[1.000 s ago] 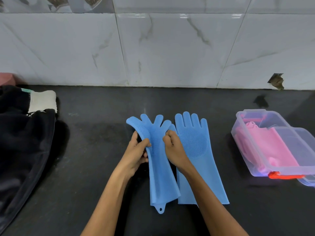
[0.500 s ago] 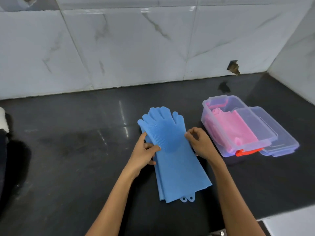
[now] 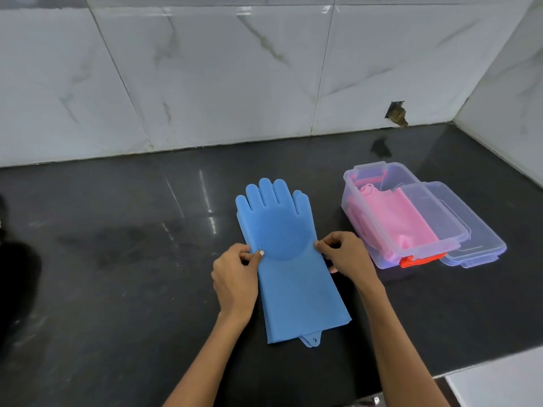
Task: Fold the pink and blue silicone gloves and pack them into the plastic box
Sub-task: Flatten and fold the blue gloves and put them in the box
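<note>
The blue gloves [image 3: 286,259] are lying stacked in the middle of the frame on the black worktop [image 3: 117,259], fingers pointing toward the tiled wall [image 3: 235,77] and cuffs toward the person. Only one outline is showing plainly, so the second glove is probably lying squarely under the top one, though the view is not confirming that beyond the hanging tabs peeking out at the cuff end.

The left hand [image 3: 235,277] is pinching the left edge of the stack just below the bristled palm patch, thumb on top and fingers curled beneath. The right hand [image 3: 345,255] is pinching the opposite edge at the same height, its fingers curled round the rim. Holding both sides level like this is keeping the two layers lined up, and it is likely setting the line across which the finger half will be folded over the cuff half.

At the right of the frame the plastic box [image 3: 364,227] is sitting open on the worktop, with the pink gloves [image 3: 396,218] already lying folded inside. Its clear lid [image 3: 476,233] is resting against the box's right side, partly overlapping the rim, leaving the opening free for the blue pair. The box is standing near the right hand, so the carry across should be short.
</note>
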